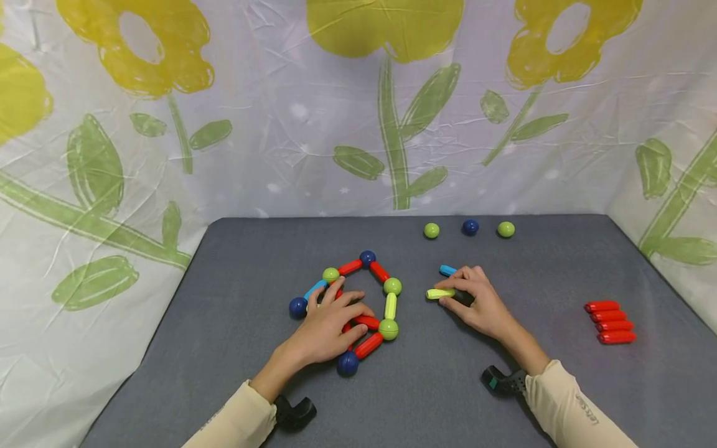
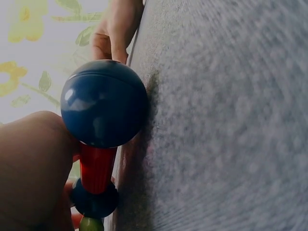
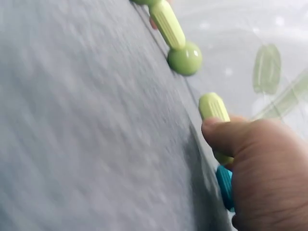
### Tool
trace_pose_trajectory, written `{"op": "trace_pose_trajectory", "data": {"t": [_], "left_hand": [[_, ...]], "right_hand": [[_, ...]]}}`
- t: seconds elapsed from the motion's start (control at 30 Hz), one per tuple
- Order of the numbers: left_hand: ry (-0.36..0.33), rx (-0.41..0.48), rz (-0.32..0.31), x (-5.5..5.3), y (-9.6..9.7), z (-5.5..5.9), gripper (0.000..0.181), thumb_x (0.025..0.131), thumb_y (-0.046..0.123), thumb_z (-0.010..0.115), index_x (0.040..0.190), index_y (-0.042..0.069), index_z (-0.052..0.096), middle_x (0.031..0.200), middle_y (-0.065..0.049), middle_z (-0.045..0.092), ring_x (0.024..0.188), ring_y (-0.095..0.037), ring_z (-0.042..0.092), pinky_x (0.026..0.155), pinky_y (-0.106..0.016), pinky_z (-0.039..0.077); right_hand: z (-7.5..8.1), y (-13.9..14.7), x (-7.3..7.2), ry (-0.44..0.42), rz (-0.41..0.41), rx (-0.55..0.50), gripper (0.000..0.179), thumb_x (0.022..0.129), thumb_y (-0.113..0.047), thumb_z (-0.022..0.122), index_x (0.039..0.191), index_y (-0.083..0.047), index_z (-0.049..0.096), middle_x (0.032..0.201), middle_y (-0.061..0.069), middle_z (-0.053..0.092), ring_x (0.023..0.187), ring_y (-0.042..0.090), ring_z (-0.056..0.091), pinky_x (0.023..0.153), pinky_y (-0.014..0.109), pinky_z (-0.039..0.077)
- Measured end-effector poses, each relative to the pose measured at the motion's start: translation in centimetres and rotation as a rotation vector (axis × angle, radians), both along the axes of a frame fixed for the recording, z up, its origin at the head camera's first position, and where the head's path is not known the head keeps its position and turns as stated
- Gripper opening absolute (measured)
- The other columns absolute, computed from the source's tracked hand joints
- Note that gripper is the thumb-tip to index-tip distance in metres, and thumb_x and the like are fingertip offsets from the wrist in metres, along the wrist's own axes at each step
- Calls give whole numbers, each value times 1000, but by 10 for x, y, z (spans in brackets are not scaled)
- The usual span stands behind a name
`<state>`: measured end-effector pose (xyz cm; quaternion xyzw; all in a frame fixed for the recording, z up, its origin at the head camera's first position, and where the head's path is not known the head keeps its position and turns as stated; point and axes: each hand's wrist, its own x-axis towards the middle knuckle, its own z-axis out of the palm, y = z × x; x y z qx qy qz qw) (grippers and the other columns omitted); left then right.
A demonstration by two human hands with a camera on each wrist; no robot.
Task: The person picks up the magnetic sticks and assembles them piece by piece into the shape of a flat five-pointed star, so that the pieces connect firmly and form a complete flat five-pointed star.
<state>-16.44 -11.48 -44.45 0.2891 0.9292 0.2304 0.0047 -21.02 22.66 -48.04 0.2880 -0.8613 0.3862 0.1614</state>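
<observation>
Between thumb and fingers my right hand (image 1: 483, 305) pinches a yellow-green magnetic rod (image 1: 440, 294), its free end pointing left. A blue magnetic rod (image 1: 447, 270) lies just beyond those fingers, partly hidden by them. My left hand (image 1: 330, 326) rests with spread fingers over the near left part of a structure of rods and balls, hiding some of its middle. Red rods (image 1: 368, 346), a yellow-green rod (image 1: 390, 306) and a light blue rod (image 1: 315, 289) join its green balls (image 1: 388, 329) and dark blue balls (image 1: 348, 364). In the left wrist view a dark blue ball (image 2: 103, 103) looms beside the thumb.
Two loose green balls (image 1: 431, 231) and a dark blue ball (image 1: 470, 228) sit in a row near the back edge of the grey table (image 1: 252, 249). Several red rods (image 1: 610, 315) are lined up at the right. A flower-printed cloth (image 1: 269, 124) hangs behind.
</observation>
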Motion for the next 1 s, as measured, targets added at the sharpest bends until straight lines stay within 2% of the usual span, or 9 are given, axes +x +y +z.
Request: {"op": "trace_pose_trajectory", "data": {"t": [0.13,0.27,0.43,0.53,0.77,0.87,0.93,1.0], "left_hand": [[4,-5,2,0,0,1,18,102,30,61,117,31,69,149,-9,55,155,-45,18,114,-76,10],[4,-11,2,1,0,2,17,102,30,61,117,32,69,149,-9,55,155,-45,17,114,-76,9],[6,-12,-1,1,1,1,18,102,31,61,117,31,70,149,-10,55,155,-45,18,114,-76,10],[11,-13,-3,0,1,0,18,102,31,61,117,31,70,149,-10,55,155,-46,19,114,-76,10],[22,-17,-11,-1,1,-1,18,101,31,62,117,32,70,148,-10,56,155,-46,19,113,-76,11],[25,-21,-15,0,1,0,17,101,31,62,117,32,70,149,-9,55,154,-46,19,113,-76,11],[25,-21,-19,0,1,1,17,101,31,63,116,32,70,149,-9,56,155,-46,19,113,-76,12],[23,-19,-26,1,1,1,17,100,30,63,115,32,70,148,-9,56,154,-46,20,113,-76,12]], "right_hand": [[1,-10,5,-13,111,-5,29,85,-4,81,111,-16,78,101,-4,69,91,15,52,82,29,39],[2,-20,12,-42,202,-15,29,86,-3,80,112,-15,78,103,-3,70,99,14,59,89,30,44],[3,-34,22,-89,270,-21,28,87,-8,79,113,-18,77,105,-5,69,100,10,58,86,29,48],[4,-41,27,-122,283,-22,28,89,-11,79,115,-19,76,107,-6,67,100,9,58,85,29,49],[5,-46,31,-176,258,-47,30,89,-10,78,118,-20,76,109,-6,66,100,9,58,83,28,49],[3,-45,30,-168,241,-108,31,90,-7,77,120,-15,75,108,0,67,94,14,58,81,30,49],[3,-45,28,-132,157,-165,30,89,-5,76,118,-12,75,107,4,69,93,17,58,81,29,48],[3,-43,25,-57,-2,-202,28,88,-2,75,114,-10,76,105,8,70,91,20,56,83,30,44]]}}
